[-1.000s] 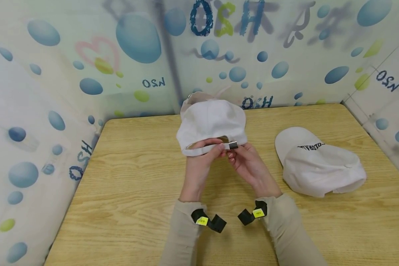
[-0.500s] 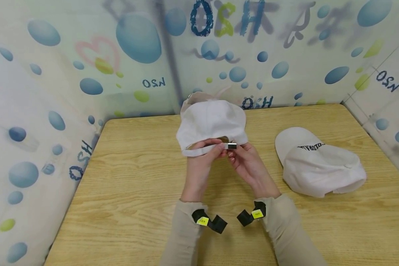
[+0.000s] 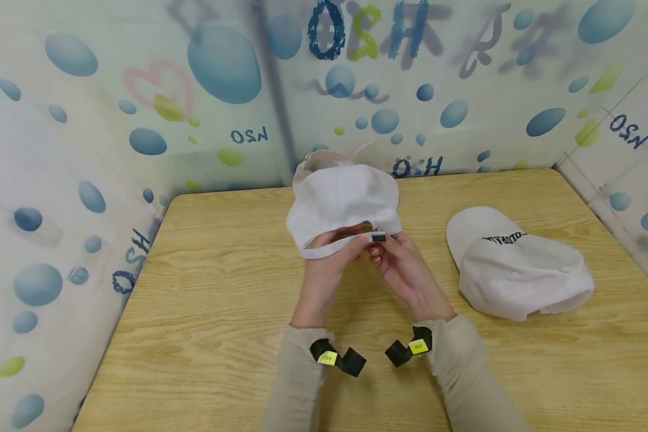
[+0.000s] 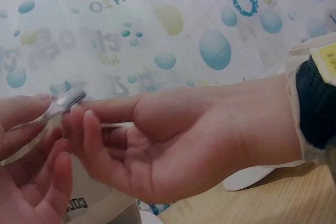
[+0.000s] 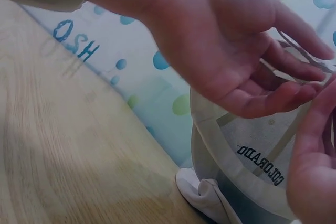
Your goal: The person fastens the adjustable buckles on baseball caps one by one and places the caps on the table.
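In the head view a white baseball cap [image 3: 342, 195] is held up over the table, back opening toward me, in front of another cap [image 3: 318, 160]. My left hand [image 3: 329, 273] reaches into the opening; its thumb pinches the cap's back strap [image 3: 328, 248] against the fingers. With thumb and fingers, my right hand [image 3: 407, 270] grips the strap's metal buckle [image 3: 378, 237]. The fingertips of both hands nearly meet at the buckle [image 4: 74, 99] in the left wrist view. Lettering [image 5: 261, 166] shows inside the cap in the right wrist view.
Another white cap [image 3: 518, 264] with dark lettering lies on its side at the right of the wooden table [image 3: 205, 300]. A patterned wall sheet [image 3: 216, 108] rises behind the table's far edge.
The buckle has changed tilt between the right hand's fingers. On the left, the strap bows slightly lower, and the left fingers behind it have shifted. The cap stays in place.
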`<state>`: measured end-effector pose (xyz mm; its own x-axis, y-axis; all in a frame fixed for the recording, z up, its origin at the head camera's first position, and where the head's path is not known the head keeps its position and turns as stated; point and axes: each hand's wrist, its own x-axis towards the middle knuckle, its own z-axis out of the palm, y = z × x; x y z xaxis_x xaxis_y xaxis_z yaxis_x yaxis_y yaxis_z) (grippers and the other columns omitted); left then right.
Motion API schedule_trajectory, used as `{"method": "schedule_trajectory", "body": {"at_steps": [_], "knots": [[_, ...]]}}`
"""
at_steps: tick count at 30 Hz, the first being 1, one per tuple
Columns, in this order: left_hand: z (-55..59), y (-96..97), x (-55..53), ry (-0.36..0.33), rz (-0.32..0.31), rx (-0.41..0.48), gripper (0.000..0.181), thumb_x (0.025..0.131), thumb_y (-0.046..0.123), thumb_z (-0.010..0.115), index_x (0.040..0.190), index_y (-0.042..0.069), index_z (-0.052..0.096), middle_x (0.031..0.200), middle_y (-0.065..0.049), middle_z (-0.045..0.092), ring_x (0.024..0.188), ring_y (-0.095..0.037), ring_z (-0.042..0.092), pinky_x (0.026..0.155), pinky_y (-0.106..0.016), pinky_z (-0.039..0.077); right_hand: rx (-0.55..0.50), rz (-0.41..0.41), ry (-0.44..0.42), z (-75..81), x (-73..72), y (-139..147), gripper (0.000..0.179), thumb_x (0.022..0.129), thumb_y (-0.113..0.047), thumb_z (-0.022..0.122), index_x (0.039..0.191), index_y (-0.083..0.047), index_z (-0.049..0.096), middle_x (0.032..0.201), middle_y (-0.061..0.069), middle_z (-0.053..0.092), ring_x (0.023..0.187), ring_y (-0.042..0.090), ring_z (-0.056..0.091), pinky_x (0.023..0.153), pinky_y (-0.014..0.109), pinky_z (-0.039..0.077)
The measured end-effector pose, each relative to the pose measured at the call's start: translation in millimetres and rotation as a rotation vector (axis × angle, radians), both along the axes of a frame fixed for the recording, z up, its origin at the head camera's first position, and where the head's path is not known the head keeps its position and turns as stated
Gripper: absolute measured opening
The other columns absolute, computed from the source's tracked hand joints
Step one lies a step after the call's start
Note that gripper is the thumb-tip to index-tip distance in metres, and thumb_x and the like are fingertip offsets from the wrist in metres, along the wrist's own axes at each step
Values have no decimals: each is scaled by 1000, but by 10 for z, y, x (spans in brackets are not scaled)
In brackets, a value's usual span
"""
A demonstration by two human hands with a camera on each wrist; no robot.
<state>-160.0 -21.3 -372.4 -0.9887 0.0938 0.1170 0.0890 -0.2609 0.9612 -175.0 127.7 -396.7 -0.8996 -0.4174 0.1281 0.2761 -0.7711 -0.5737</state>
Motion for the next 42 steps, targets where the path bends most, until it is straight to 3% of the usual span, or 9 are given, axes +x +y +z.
{"method": "schedule_trajectory", "body": {"at_steps": [5,11,20,26,30,37,42], "knots": [[-18,-63,-6,-29,-42,-7,29,80,21,68,102,3,62,96,-10,62,85,-29,55,74,-36,46,-117,32,-5,-8,-8,33,14,93,-6,45,92,-2,58,83,7,59,70,11,56,63,19,48],[-29,-84,-16,-6,-38,14,29,80,24,68,93,-2,64,87,-21,62,84,-41,53,72,-37,47,-143,46,7,-9,-10,38,15,95,-5,40,95,-3,56,86,7,59,71,11,56,63,19,47],[-38,-96,-22,0,-25,-4,28,79,25,68,92,0,66,80,-6,65,76,-22,58,76,-43,45,-173,58,-16,-28,-21,40,11,93,-8,46,98,-5,55,86,8,59,73,14,56,65,20,48],[-40,-85,-25,14,-25,-6,28,80,25,68,92,0,66,83,-13,64,78,-32,57,72,-36,46,-159,63,1,-22,-16,39,12,93,-8,46,99,-5,56,86,7,60,74,13,57,64,20,48],[-32,-68,-21,9,-9,-5,26,79,24,68,90,0,66,85,-20,63,75,-25,58,71,-34,46,-152,65,11,-10,-15,30,12,93,-8,47,96,-4,58,85,7,61,74,13,57,65,20,48],[-14,-2,-9,26,34,-38,25,77,23,70,87,1,64,79,-7,64,74,-25,57,67,-30,45,-101,60,23,-7,-15,16,11,92,-9,47,98,-5,56,88,7,61,75,13,58,64,20,48],[-10,34,5,-2,26,-23,23,77,22,71,86,2,62,76,-3,63,71,-18,57,68,-34,45,-83,51,25,-11,-20,8,11,92,-8,48,96,-5,58,89,8,60,76,14,58,65,20,48]]}}
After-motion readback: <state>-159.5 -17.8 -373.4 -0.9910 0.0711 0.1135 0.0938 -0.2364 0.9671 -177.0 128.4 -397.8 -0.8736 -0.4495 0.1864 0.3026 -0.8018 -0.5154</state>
